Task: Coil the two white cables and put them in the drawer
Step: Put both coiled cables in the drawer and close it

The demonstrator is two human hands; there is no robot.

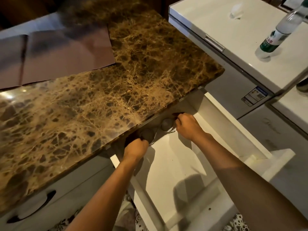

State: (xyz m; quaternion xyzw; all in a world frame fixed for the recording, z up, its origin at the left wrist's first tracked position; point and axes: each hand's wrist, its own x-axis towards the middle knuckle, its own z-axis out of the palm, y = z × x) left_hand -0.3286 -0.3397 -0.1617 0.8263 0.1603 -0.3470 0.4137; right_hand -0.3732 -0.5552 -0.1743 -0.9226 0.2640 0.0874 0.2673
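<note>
Two hands are deep in the open white drawer (pixel 168 165), right at its back, where the brown veined marble countertop (pixel 100 100) overhangs it. The drawer's long axis runs from under that stone edge out toward the lower right, toward the person.

The two white cables sit at the shadowed rear as round, flat coils lying side by side. The left coil (pixel 147 134) and the right coil (pixel 167 125) form a row that follows the counter's edge, rising to the right, and thin white loops stray out just below them.

The left hand (pixel 135 148) is knuckles-up with its fingers curled and touching the left coil, though its fingertips vanish under the overhang, so an actual grip cannot be confirmed. The right hand (pixel 186 125) is just beside the right coil with its fingers bent tight (whatever they pinch is lost in shadow).

Off to the right stands a white chest freezer (pixel 216 22), with a clear plastic bottle with a green label (pixel 275 35) upright on its lid.
</note>
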